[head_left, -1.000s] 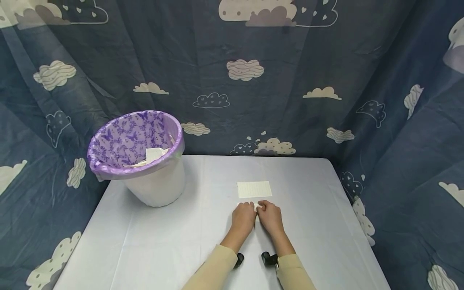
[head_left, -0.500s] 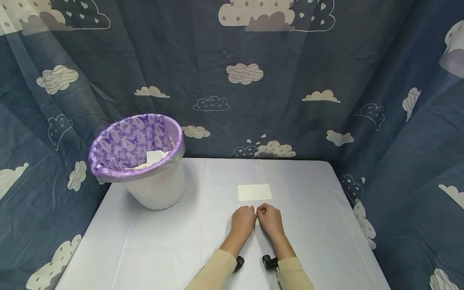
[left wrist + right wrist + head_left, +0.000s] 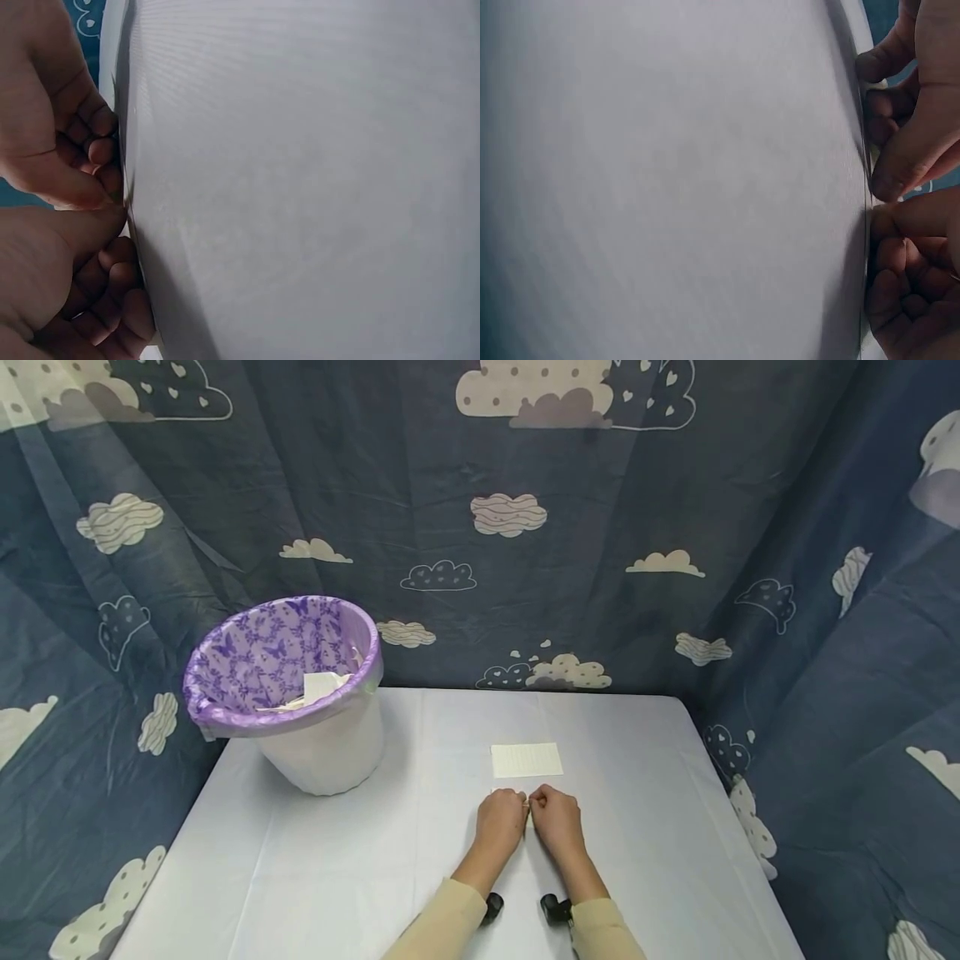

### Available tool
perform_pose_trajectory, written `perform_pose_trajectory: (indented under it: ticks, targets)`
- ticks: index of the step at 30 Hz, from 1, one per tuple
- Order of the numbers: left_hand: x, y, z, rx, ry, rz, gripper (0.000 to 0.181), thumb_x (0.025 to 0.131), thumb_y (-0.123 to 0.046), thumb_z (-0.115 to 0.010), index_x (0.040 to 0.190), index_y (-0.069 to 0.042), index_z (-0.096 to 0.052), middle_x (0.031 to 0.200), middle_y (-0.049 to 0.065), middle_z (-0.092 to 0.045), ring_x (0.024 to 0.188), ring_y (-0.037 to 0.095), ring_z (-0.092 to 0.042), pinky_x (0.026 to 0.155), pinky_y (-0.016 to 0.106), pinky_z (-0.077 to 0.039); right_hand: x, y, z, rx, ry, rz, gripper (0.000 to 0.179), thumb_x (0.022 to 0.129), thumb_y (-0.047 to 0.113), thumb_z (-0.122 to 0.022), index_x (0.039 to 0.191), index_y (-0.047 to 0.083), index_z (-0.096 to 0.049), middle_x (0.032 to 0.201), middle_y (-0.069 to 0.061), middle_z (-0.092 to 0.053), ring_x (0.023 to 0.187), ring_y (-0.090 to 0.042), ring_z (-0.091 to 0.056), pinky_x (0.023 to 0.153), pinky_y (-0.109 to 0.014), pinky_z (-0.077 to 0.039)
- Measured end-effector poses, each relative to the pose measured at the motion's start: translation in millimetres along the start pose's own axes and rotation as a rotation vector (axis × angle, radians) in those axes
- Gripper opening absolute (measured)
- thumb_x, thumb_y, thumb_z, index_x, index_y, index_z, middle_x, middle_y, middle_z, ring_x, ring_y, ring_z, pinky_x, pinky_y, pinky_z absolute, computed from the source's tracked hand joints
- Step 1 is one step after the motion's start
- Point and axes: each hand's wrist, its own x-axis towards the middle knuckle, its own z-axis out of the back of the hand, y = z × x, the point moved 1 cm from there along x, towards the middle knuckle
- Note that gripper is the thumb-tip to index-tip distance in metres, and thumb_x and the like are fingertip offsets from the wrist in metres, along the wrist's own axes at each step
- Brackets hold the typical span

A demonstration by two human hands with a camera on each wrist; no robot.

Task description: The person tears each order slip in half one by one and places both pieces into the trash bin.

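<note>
In the head view, my left hand (image 3: 501, 820) and right hand (image 3: 556, 818) are side by side low over the white table, fingers curled and fingertips nearly meeting. Between them the thumbs and fingertips pinch a small pale cream piece (image 3: 527, 804), mostly hidden by the hands; I cannot tell its kind. The left wrist view has the left hand (image 3: 75, 281) below and the right above, thumb tips close together. In the right wrist view the right hand (image 3: 919, 281) is the lower one. Just beyond the hands lies a cream rectangular sheet (image 3: 527, 760) with faint lines.
At the back left of the table (image 3: 360, 860) stands a white bin (image 3: 322, 760) with a purple butterfly-print liner. White scraps (image 3: 322, 684) and thin pale strips lie in it. A dark blue cloud-patterned curtain (image 3: 570, 602) surrounds the table's back and sides.
Both hands have stayed together in nearly the same place. The right fingertips have curled in closer to the left ones, and less of the pale piece shows. The head view has tilted slightly.
</note>
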Motion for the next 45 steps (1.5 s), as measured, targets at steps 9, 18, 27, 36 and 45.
perform_pose_trajectory:
  ticks: [9, 18, 27, 36, 45]
  targets:
    - [1.9, 3.5, 4.8, -0.116, 0.047, 0.067, 0.014, 0.099, -0.021, -0.071, 0.097, -0.011, -0.08, 0.076, 0.012, -0.078, 0.065, 0.033, -0.074, 0.052, 0.042, -0.054, -9.5, 1.4, 1.3, -0.037, -0.096, 0.155, 0.008, 0.091, 0.005, -0.079, 0.083, 0.006, -0.077, 0.068, -0.001, -0.07, 0.06, -0.01, -0.057, 0.056, -0.026, -0.046]
    - [6.5, 9.1, 24.3, -0.306, 0.097, 0.111, 0.023, 0.107, -0.022, -0.058, 0.096, -0.01, -0.073, 0.08, 0.013, -0.077, 0.069, 0.034, -0.074, 0.056, 0.042, -0.054, -10.4, 13.9, 11.0, -0.058, -0.231, 0.324, 0.007, 0.09, 0.002, -0.081, 0.086, 0.006, -0.076, 0.073, -0.003, -0.072, 0.063, -0.009, -0.058, 0.058, -0.027, -0.05]
    - [9.0, 22.4, 43.9, -0.397, 0.014, 0.149, 0.013, 0.108, -0.019, -0.059, 0.103, -0.01, -0.067, 0.073, 0.007, -0.072, 0.057, 0.017, -0.061, 0.052, 0.03, -0.045, -0.9, 40.7, 16.9, 0.071, -0.1, 0.211, 0.02, 0.096, 0.01, -0.074, 0.113, 0.0, -0.078, 0.067, -0.001, -0.066, 0.057, -0.006, -0.047, 0.055, -0.021, -0.041]
    - [3.8, 36.4, 50.8, -0.422, -0.062, 0.073, 0.008, 0.108, -0.014, -0.059, 0.105, -0.009, -0.064, 0.07, 0.001, -0.068, 0.052, 0.005, -0.046, 0.048, 0.02, -0.036, 4.2, 56.0, 19.2, 0.161, 0.101, 0.127, 0.024, 0.104, 0.013, -0.064, 0.119, -0.001, -0.076, 0.07, -0.001, -0.068, 0.055, -0.006, -0.049, 0.051, -0.019, -0.039]
    - [-3.8, 46.9, 54.2, -0.33, -0.113, 0.023, 0.006, 0.106, -0.012, -0.063, 0.111, -0.008, -0.063, 0.072, 0.005, -0.067, 0.056, 0.008, -0.047, 0.051, 0.023, -0.038, 7.5, 64.8, 17.6, 0.231, 0.248, 0.09, 0.02, 0.105, 0.013, -0.06, 0.115, 0.001, -0.074, 0.071, -0.011, -0.072, 0.056, -0.009, -0.049, 0.053, -0.021, -0.037]
